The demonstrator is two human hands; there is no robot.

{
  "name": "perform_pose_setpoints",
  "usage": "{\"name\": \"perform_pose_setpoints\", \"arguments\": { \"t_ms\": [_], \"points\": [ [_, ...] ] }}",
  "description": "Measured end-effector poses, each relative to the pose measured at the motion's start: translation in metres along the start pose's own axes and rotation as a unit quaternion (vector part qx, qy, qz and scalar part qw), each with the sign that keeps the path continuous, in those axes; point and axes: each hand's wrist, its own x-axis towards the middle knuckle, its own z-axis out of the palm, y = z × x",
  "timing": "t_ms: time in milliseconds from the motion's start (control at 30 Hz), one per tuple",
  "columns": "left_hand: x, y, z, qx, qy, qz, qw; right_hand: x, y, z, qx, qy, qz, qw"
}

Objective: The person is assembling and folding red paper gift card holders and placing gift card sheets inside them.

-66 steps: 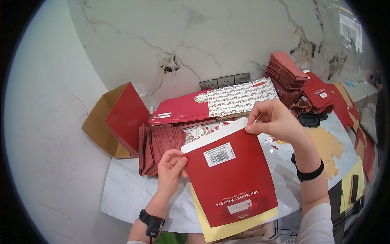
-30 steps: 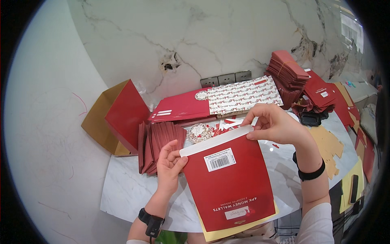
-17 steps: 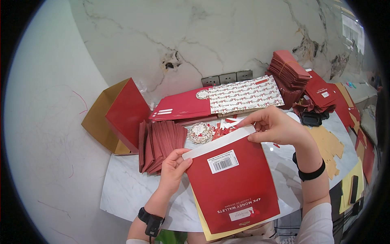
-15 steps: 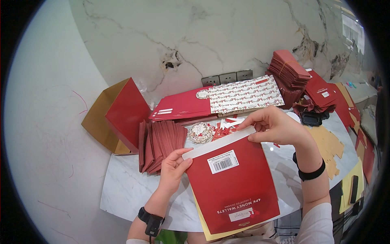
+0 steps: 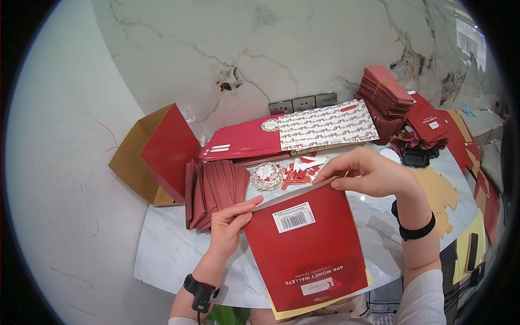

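A flat red cardboard packet (image 5: 306,244) with a white barcode label (image 5: 293,217) hangs over the front edge of the table, its printing upside down to me. My left hand (image 5: 230,222) pinches its upper left corner between thumb and fingers. At the upper right corner, my right hand (image 5: 360,172) has thumb and fingertips closed on the packet's edge. Between them runs a pale flap (image 5: 295,194), seen as a narrow strip and tilted away from me. Yellow paper (image 5: 303,310) shows beneath the packet's lower edge.
Maroon envelopes (image 5: 216,189) stand in a row beside an open red box (image 5: 170,151). Behind lie red folders (image 5: 244,138), a patterned card (image 5: 327,125), round wreath tags (image 5: 268,176) and small red labels (image 5: 300,176). Banded envelopes (image 5: 384,95) and tan paper pieces (image 5: 436,197) are right.
The white flap has tipped back and now shows as a thinner strip. My right hand has shifted slightly down and left, and the packet's lower end has moved a little left.
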Motion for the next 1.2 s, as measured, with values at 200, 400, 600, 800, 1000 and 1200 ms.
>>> {"name": "perform_pose_setpoints", "arguments": {
  "t_ms": [200, 400, 600, 800, 1000, 1200],
  "points": [
    [-0.003, 0.000, -0.005, -0.002, 0.021, -0.008, 1.000, 0.004, 0.013, 0.003, 0.013, -0.044, -0.034, 0.998],
    [-0.003, 0.000, -0.006, -0.092, -0.055, -0.007, 0.994, 0.003, 0.015, 0.004, 0.028, -0.045, -0.005, 0.999],
    [0.000, 0.008, 0.002, -0.003, -0.103, 0.000, 0.995, 0.010, 0.018, 0.013, 0.009, -0.052, -0.006, 0.999],
    [-0.001, 0.016, 0.012, 0.195, -0.164, -0.120, 0.960, 0.020, 0.030, 0.033, -0.045, -0.112, 0.036, 0.992],
    [-0.004, 0.001, 0.016, 0.328, -0.152, -0.109, 0.926, 0.029, 0.053, 0.052, -0.159, -0.143, 0.069, 0.974],
    [-0.006, -0.003, 0.019, 0.457, -0.211, 0.032, 0.864, 0.033, 0.058, 0.077, -0.287, -0.196, 0.091, 0.933]
  ]
}}
